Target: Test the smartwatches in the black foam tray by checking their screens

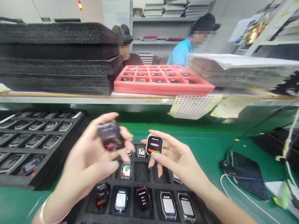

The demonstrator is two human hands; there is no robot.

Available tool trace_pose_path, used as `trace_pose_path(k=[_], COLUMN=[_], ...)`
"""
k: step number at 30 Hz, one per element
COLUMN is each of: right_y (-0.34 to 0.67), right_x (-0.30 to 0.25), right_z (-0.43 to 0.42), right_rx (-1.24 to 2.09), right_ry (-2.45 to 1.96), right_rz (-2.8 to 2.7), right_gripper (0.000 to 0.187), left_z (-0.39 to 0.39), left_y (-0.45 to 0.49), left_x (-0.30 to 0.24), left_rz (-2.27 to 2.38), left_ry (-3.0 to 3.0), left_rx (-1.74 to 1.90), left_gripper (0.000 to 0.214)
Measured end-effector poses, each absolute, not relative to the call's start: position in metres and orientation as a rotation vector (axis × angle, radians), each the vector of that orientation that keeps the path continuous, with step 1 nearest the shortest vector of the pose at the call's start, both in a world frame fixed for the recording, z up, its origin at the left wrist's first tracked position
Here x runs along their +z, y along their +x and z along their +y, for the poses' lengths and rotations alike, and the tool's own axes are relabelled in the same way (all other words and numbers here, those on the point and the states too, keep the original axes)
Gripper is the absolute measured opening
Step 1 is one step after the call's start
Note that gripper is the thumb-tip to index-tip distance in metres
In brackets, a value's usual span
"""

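Observation:
Blurred by motion, my left hand (86, 155) grips a dark smartwatch case (111, 135) with a red strip on its screen. My right hand (173, 152) pinches a light-framed smartwatch case (154, 144) by its edges; its lit screen shows a red and green bar. Both hands are above a black foam tray (109, 214) holding several strapless watch cases in square pockets. A purple-framed watch (144, 199) and a silver one (168, 205) lie in the front row. Two pockets near the middle hold nothing. The right forearm covers part of the tray.
Another foam tray of watches (30, 140) lies at left. A shelf (140, 99) ahead carries stacked black foam (58, 59) and a pink compartment tray (161, 88). A dark phone-like device (249, 174) and white cable (247, 203) lie at right. Two people are beyond the shelf.

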State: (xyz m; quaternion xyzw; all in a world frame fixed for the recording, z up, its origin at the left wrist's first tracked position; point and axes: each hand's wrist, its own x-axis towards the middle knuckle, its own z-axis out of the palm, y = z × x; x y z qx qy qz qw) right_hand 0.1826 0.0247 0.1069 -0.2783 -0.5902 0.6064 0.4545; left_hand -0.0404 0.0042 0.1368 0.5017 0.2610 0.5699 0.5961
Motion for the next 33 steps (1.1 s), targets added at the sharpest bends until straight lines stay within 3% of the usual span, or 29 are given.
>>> trace_pose_path(k=[7,22,33], right_y=[0.192,0.196,0.192], right_x=[0.107,0.112,0.113], right_z=[0.028,0.030,0.032], right_rx=[1.428,1.368,1.219], right_ry=[-0.658,-0.668,-0.877], right_rz=[-1.472,-1.457,-1.398], right_gripper=[0.049,0.046,0.026], left_z=[0.035,0.042,0.044], left_y=[-0.012,-0.009,-0.008], left_x=[0.122,0.114,0.105], left_rz=[0.622,0.620,0.533], left_ry=[1.160,1.210,1.180], left_rx=[1.035,1.000,0.977], left_gripper=[0.056,0.059,0.047])
